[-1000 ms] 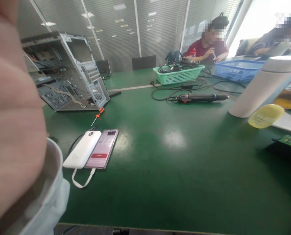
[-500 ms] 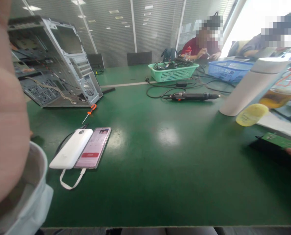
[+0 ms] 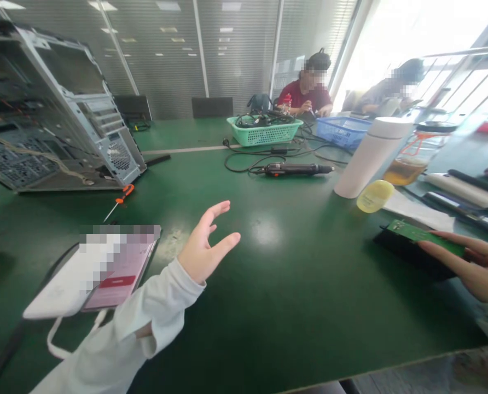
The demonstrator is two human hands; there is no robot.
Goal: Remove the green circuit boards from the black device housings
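My left hand (image 3: 207, 243) hangs over the middle of the green table (image 3: 277, 306), fingers apart and nothing in them. At the right, my right hand (image 3: 474, 262) grips a green circuit board (image 3: 416, 232), with a black part (image 3: 408, 254) beneath it. To the left of my left hand, a white power bank (image 3: 69, 282) lies against a phone (image 3: 125, 273) with a pinkish screen. An orange-handled screwdriver (image 3: 121, 201) rests near the open metal computer case (image 3: 104, 126).
Farther back are a green basket (image 3: 264, 133) of cables, a blue basket (image 3: 342, 131) and a black electric screwdriver (image 3: 297, 169). A white bottle (image 3: 369, 158) and yellow oval item (image 3: 375, 196) stand at right. Two people sit beyond.
My left hand has moved from close before the camera at the left to over the table. The view has turned right, bringing more of my right hand into sight.
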